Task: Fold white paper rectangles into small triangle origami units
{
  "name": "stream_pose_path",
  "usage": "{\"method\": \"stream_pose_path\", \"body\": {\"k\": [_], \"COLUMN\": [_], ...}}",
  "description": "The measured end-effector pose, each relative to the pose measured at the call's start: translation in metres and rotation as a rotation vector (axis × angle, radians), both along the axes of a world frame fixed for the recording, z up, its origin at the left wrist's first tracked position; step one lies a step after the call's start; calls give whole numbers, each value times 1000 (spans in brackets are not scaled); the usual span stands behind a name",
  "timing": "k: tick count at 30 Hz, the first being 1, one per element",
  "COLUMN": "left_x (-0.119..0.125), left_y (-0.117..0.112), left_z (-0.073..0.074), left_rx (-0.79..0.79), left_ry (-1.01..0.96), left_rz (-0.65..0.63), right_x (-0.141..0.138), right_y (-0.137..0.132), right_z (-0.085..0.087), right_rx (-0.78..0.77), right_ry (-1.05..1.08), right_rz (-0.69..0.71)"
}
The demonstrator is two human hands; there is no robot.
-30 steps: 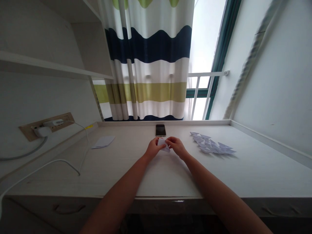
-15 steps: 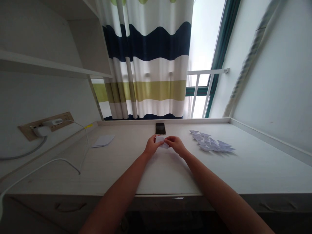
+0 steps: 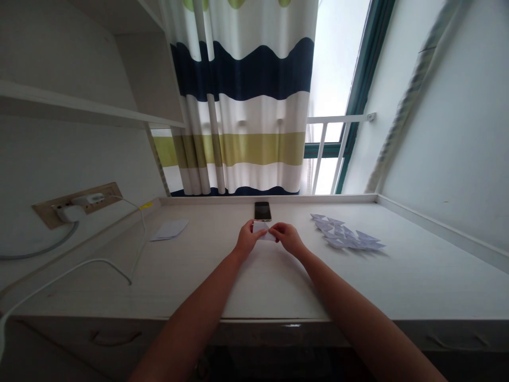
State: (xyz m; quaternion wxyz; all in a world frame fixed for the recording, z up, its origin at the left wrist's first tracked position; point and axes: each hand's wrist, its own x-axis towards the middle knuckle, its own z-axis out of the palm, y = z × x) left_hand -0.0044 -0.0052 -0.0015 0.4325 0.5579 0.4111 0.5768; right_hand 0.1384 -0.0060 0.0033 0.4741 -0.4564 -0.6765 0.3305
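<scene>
A small piece of white paper (image 3: 261, 226), partly folded, is held between my two hands above the middle of the desk. My left hand (image 3: 247, 237) grips its left side, with the thumb lying across the front. At the paper's right edge, the fingertips of my right hand (image 3: 287, 236) are pinched on it. My fingers cover part of the folds. Just beyond the paper lies a phone (image 3: 262, 210) with a dark screen.
Folded paper pieces (image 3: 345, 233) lie in a cluster at the right of the white desk (image 3: 274, 286). Flat white sheets (image 3: 170, 229) are stacked at the left. A white cable (image 3: 104, 260) runs from the wall socket (image 3: 75, 204) over the desk's left side. A curtain (image 3: 246, 116) hangs behind.
The paper's lower right part sits slightly differently between my fingers, and my right fingertips have shifted a little. Both hands keep hold of it. The whole view has moved slightly.
</scene>
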Motion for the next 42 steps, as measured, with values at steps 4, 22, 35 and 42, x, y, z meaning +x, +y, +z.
{"method": "stream_pose_path", "body": {"k": [4, 22, 35, 42], "left_x": [0, 3, 5, 7], "left_y": [1, -3, -7, -19], "left_z": [-1, -3, -4, 5], "left_rx": [6, 76, 166, 333], "left_ry": [-6, 164, 328, 528], "left_rz": [-10, -38, 106, 148], "right_x": [-1, 1, 0, -1], "right_y": [-2, 2, 3, 2], "right_z": [1, -2, -3, -4], "right_rx": [13, -31, -16, -42], "right_ry": [-19, 68, 39, 69], "right_rz": [-12, -22, -66, -96]}}
